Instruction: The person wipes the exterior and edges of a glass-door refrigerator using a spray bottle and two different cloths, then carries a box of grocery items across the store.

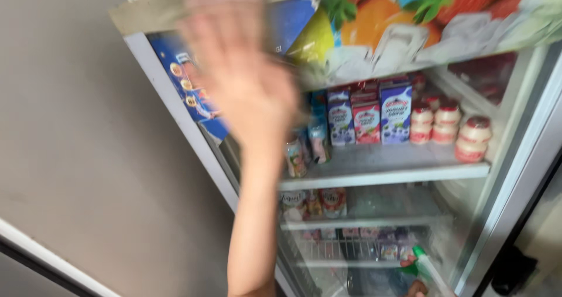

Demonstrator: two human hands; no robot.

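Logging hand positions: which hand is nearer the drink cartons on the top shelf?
Left. The left hand is raised, blurred, up and left of the drink cartons; the right hand is far below them, at the picture's bottom edge.

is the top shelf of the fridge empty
No, the top shelf carries drink cartons and small red-capped bottles standing in rows.

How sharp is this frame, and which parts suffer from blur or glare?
Head view: the raised left hand is heavily motion-blurred, fingers smeared; the glass-fronted display fridge looks tilted and soft; the small white red-capped bottles stay recognisable; pale glare washes the fridge's lower right; the right hand barely shows.
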